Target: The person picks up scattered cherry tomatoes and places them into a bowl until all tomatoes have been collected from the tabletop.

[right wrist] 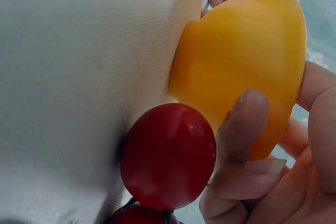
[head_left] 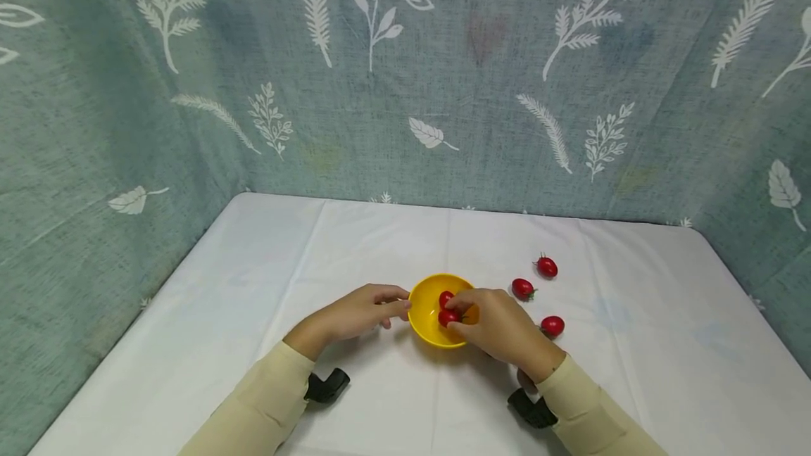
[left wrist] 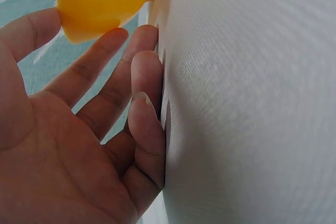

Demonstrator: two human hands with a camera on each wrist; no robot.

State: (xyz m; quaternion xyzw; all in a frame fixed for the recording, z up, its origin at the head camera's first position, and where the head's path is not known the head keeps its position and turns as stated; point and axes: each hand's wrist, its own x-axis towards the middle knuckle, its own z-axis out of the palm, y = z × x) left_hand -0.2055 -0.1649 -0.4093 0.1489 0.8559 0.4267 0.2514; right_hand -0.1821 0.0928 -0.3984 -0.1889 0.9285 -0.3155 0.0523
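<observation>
A yellow bowl (head_left: 423,326) stands on the white-covered table. Beside its left rim is my left hand (head_left: 364,313), the thumb and index fingertips touching the bowl and the other fingers loosely bent near the cloth, as the left wrist view shows. My right hand (head_left: 503,326) reaches over the right rim and pinches a red cherry tomato (head_left: 448,317) inside the bowl. Another cherry tomato (head_left: 445,298) lies in there behind it. In the right wrist view the bowl's wall (right wrist: 236,51) hides the pinched tomato.
Right of the bowl lie loose cherry tomatoes: one at the back (head_left: 547,267), one nearer the bowl (head_left: 523,289), and one by the right wrist (head_left: 553,326). The right wrist view shows a large near tomato (right wrist: 168,156) close to that hand. Patterned green cloth (head_left: 405,90) hangs behind the table.
</observation>
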